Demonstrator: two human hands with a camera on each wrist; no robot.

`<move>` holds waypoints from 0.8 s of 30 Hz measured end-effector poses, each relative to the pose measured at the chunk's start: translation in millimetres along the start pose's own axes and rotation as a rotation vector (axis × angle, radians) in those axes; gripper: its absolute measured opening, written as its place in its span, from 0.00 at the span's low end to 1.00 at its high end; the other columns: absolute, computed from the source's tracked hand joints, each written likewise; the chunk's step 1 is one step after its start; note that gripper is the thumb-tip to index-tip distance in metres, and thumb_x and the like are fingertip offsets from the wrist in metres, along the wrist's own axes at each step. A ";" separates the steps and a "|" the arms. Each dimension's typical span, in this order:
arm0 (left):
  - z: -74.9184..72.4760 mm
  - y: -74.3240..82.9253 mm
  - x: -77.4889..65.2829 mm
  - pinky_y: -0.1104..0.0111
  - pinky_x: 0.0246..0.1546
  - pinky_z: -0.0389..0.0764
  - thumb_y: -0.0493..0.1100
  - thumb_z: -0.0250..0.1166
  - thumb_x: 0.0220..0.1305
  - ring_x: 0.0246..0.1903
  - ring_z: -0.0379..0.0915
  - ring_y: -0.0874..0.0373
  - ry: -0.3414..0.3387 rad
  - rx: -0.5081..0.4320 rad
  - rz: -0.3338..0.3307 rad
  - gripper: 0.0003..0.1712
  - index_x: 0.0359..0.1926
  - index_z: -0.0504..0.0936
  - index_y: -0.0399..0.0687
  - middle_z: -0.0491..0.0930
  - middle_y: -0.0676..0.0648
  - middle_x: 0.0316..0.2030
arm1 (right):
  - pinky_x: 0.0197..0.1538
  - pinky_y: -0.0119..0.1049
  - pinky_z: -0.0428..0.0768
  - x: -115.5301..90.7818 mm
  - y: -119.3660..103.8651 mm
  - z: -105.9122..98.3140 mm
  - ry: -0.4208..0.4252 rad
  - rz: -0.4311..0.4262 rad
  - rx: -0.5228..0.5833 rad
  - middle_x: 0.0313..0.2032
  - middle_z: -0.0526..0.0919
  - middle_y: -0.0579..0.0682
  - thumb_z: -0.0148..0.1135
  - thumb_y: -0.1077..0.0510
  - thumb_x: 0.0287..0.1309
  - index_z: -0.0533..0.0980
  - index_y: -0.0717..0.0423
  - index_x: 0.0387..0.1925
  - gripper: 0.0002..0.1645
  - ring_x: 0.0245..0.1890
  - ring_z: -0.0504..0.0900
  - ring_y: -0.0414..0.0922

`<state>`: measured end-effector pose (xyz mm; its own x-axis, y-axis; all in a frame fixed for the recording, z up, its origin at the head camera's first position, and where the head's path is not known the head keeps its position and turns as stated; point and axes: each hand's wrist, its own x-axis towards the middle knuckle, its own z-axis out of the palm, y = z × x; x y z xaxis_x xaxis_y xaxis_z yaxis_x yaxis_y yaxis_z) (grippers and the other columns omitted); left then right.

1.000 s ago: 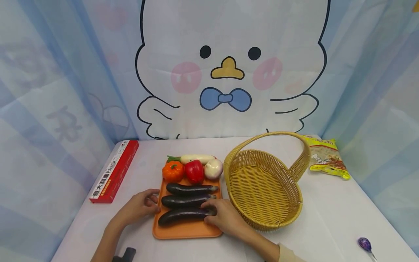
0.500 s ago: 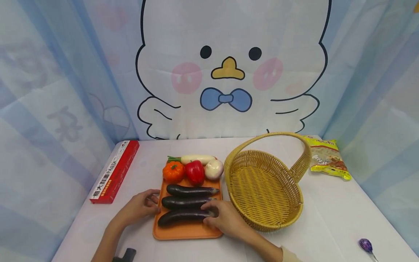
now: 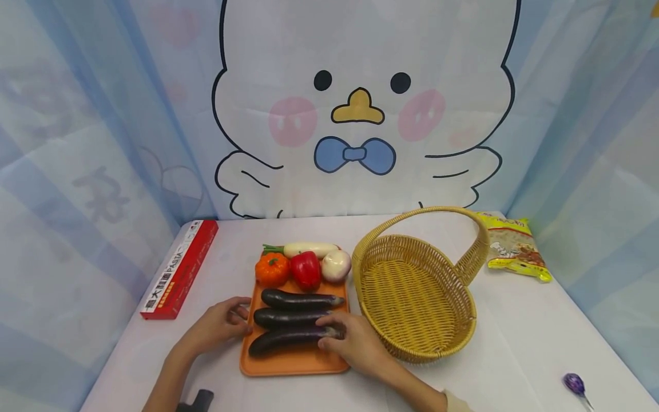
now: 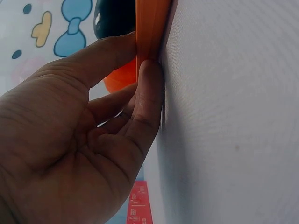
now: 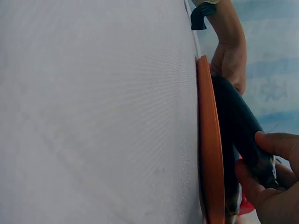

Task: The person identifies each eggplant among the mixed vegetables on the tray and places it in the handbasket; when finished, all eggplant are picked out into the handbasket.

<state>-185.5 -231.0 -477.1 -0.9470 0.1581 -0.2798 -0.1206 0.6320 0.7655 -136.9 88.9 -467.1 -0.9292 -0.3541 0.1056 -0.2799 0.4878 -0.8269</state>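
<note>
Barely shifted since 0.5 s ago, the right hand (image 3: pixel 357 343) has crept a little on my head feed, its knuckles now hiding the tip of the middle eggplant (image 3: pixel 290 317); all else looks unchanged to me. Its grip pinches the stem end of the nearest eggplant (image 3: pixel 285 339), 1 of 3 lying side by side on the orange tray (image 3: pixel 288 364). From the right wrist I see that eggplant tilted, stem end raised above its neighbor, blunt end low by the tray.

Trouble, as I judge it, would start with that hold at 1 end only: smooth, glossy skin could twist out of the fingertips, drop and roll into the other 2. Swung to the right, the eggplant or the forearm could knock the wicker basket (image 3: pixel 412 303), just beside the hand. A tug from the left hand (image 3: pixel 222 325) could also tip or skid the tray.

Right forearm slants in from the lower right, low over the table (image 3: pixel 515 337), thumb on the eggplant's near side, fingers on the far side. Left forearm rises from the lower left, grip clasping the tray's edge, thumb at the rim, a fingertip against the outer wall.
</note>
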 end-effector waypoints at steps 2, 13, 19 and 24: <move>-0.1 0.2 0.4 0.63 0.40 0.82 0.40 0.77 0.52 0.35 0.78 0.56 -0.001 0.003 0.000 0.36 0.63 0.75 0.44 0.79 0.50 0.36 | 0.43 0.33 0.76 -1.3 -1.1 -0.9 0.015 0.003 0.006 0.46 0.84 0.45 0.76 0.55 0.49 0.84 0.47 0.46 0.19 0.41 0.78 0.38; -3.1 -1.9 0.4 0.62 0.42 0.82 0.42 0.77 0.52 0.36 0.78 0.56 -0.018 -0.015 0.033 0.38 0.63 0.74 0.42 0.79 0.49 0.37 | 0.37 0.32 0.80 -9.6 -18.7 -15.5 -0.015 -0.004 0.150 0.48 0.83 0.46 0.76 0.54 0.50 0.84 0.50 0.46 0.19 0.37 0.81 0.38; -3.9 -2.1 -0.9 0.62 0.43 0.82 0.43 0.77 0.52 0.37 0.77 0.55 -0.036 -0.015 0.035 0.38 0.64 0.73 0.42 0.79 0.49 0.38 | 0.42 0.35 0.83 -13.9 -30.9 -29.0 -0.078 -0.003 0.342 0.50 0.81 0.52 0.73 0.60 0.55 0.82 0.57 0.47 0.17 0.39 0.84 0.43; -3.3 -1.3 -1.4 0.62 0.43 0.82 0.42 0.77 0.52 0.37 0.78 0.55 -0.037 -0.021 0.027 0.38 0.64 0.73 0.42 0.79 0.49 0.38 | 0.41 0.37 0.84 -15.1 -36.5 -44.8 -0.109 0.006 0.382 0.48 0.80 0.55 0.71 0.62 0.56 0.82 0.58 0.48 0.16 0.38 0.84 0.45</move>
<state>-185.0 -234.5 -475.8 -0.9382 0.2033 -0.2800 -0.1019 0.6109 0.7851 -123.4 112.2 -413.8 -0.8939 -0.4447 0.0574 -0.1450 0.1654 -0.9755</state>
